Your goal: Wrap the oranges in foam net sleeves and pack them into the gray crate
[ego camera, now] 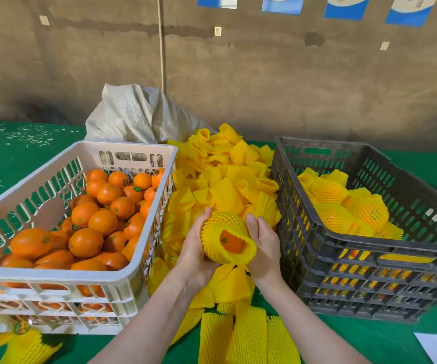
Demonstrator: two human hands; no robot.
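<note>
Centre frame, low: left hand (193, 248) cups a yellow foam net sleeve (222, 224) from below and left, thumb on top. Right hand (263, 248) clasps its right side, thumb against the mesh, fingers hidden behind. Sleeve is soft, diamond-mesh and bulged round. The smooth, glossy orange (231, 243) shows at its open near end, between both palms.

Behind the hands: pile of empty sleeves (227, 179), flattened ribbed tubes. Right of frame: gray crate (317, 271), slotted hard plastic, holding wrapped oranges (343, 203). Left: white crate (54, 274), slotted, holding bare oranges (86, 241). Green cloth (369, 337) underneath.
</note>
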